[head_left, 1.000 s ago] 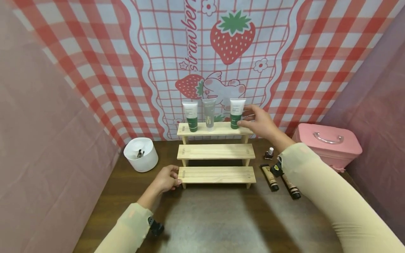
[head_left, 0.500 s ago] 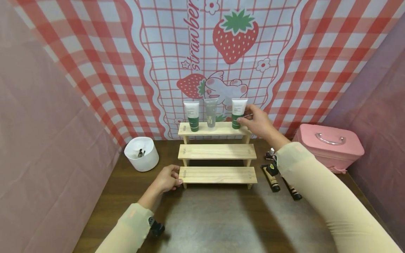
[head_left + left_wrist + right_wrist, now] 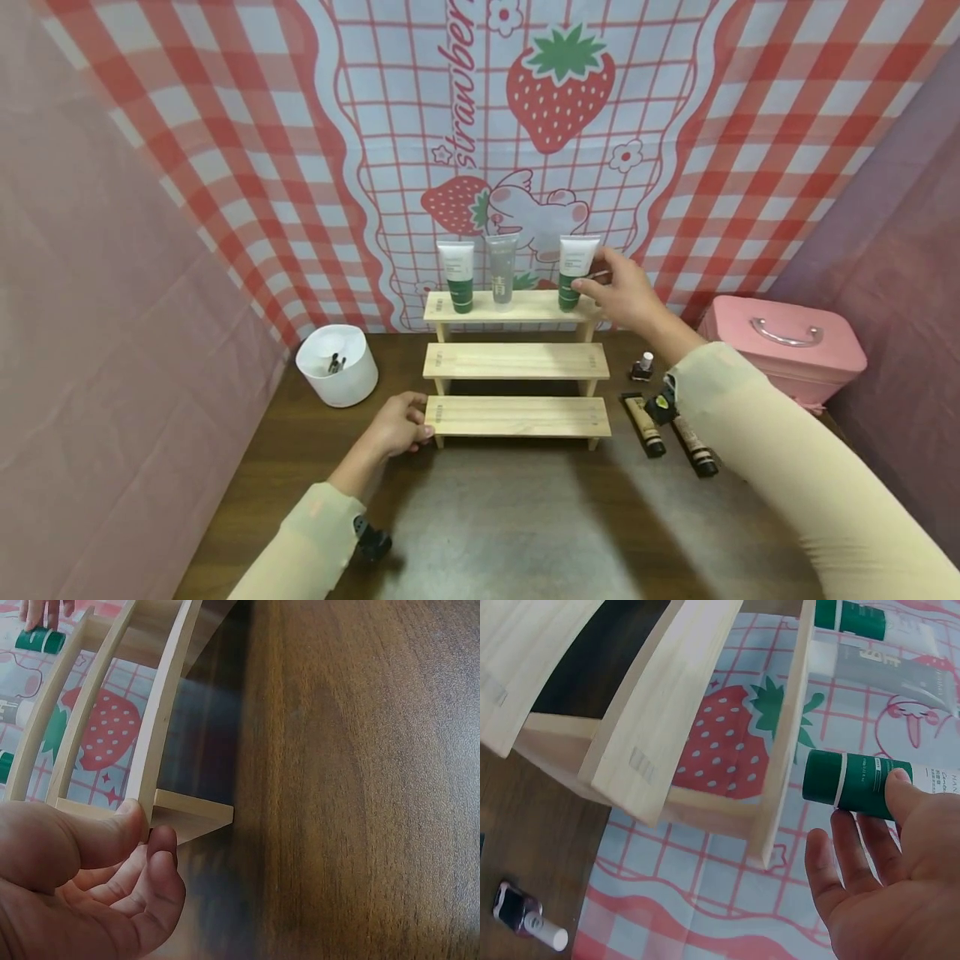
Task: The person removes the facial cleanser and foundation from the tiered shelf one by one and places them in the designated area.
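Note:
A three-step pale wooden display rack (image 3: 517, 415) stands on the table. My left hand (image 3: 393, 423) pinches the left end of its lowest step, thumb (image 3: 112, 832) on top and fingers below in the left wrist view. Up at the top step, my right hand (image 3: 630, 293) holds a white and green squeeze tube (image 3: 577, 257) between thumb and fingers. That tube stands upright on its cap end near the step's right end; its green cap (image 3: 821, 777) shows in the right wrist view. Another white and green tube (image 3: 457, 275) and a clear grey tube (image 3: 502, 271) stand further left on this step.
Right of the rack lie two beige tubes with black caps (image 3: 645, 427), near a small dark nail polish bottle (image 3: 642, 368). A pink case (image 3: 783, 337) sits behind the right forearm. At left stands a white round container (image 3: 341, 387). A strawberry-print cloth hangs behind.
The right hand has closed its grip on the white and green tube, which has shifted slightly to the right along the top step. The left hand stays at the lowest step.

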Action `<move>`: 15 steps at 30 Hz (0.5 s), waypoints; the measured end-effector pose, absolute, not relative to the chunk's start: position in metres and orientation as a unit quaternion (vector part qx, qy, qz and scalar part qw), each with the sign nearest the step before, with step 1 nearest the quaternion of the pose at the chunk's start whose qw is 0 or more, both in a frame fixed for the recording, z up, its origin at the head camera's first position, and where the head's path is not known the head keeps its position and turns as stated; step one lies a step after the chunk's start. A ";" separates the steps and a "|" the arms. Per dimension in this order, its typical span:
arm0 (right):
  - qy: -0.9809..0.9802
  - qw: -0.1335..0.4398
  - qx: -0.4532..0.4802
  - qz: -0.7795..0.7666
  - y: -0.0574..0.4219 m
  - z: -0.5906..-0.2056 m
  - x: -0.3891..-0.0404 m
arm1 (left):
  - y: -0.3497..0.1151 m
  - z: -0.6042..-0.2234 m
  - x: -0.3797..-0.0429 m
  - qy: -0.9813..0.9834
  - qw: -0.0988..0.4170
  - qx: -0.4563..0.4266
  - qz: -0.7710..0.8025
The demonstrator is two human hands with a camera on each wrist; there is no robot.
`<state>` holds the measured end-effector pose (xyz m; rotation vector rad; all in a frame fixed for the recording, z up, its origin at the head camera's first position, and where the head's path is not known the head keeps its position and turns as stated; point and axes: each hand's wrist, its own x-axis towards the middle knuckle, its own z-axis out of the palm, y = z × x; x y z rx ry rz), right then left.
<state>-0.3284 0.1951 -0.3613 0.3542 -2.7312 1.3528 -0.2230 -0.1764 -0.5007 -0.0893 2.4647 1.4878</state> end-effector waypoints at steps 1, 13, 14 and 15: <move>-0.888 0.042 0.119 0.442 0.199 -0.360 -0.325 | -0.176 -0.501 -0.223 0.848 0.130 -0.031 0.513; -0.894 0.045 0.125 0.428 0.267 -0.369 -0.251 | -0.176 -0.500 -0.223 0.845 0.132 -0.036 0.517; -0.892 0.039 0.126 0.432 0.273 -0.374 -0.243 | -0.176 -0.499 -0.223 0.845 0.132 -0.035 0.517; -0.888 0.032 0.128 0.441 0.279 -0.379 -0.235 | -0.176 -0.499 -0.223 0.845 0.132 -0.033 0.518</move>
